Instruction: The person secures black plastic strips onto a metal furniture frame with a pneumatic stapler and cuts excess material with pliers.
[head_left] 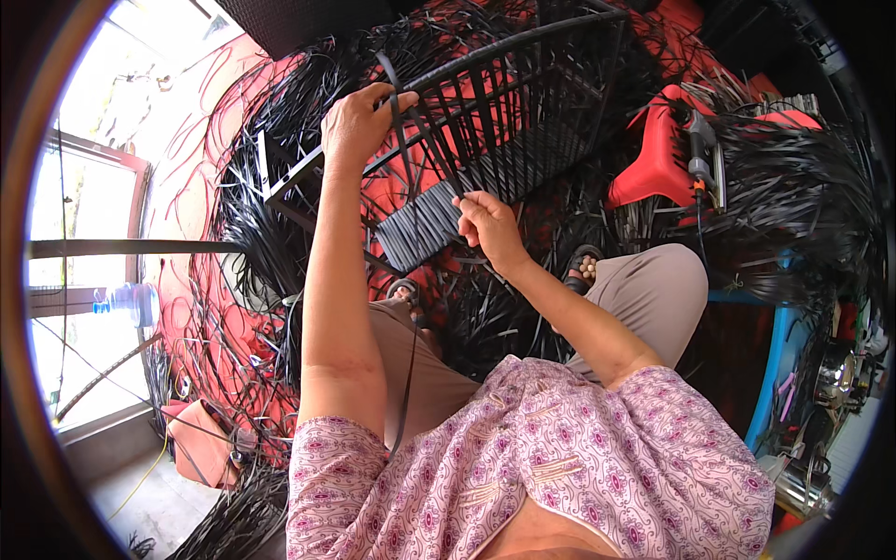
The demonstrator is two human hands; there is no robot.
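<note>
Black strips (784,187) lie all over the red floor (175,280). Looking down from your head, the dark frame (518,43) leans before your knees. Your left hand (357,126) grips a strap (388,70) by its top bar. Your right hand (490,229) is curled, seeming to pinch a strip lower down.

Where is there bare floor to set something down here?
Mostly bare: the grey floor at lower left, bordered by the salmon object and black strips, though a yellow cord crosses it. Crowded: around the woven frame and beside the red stool, where more strips heap up.
</note>
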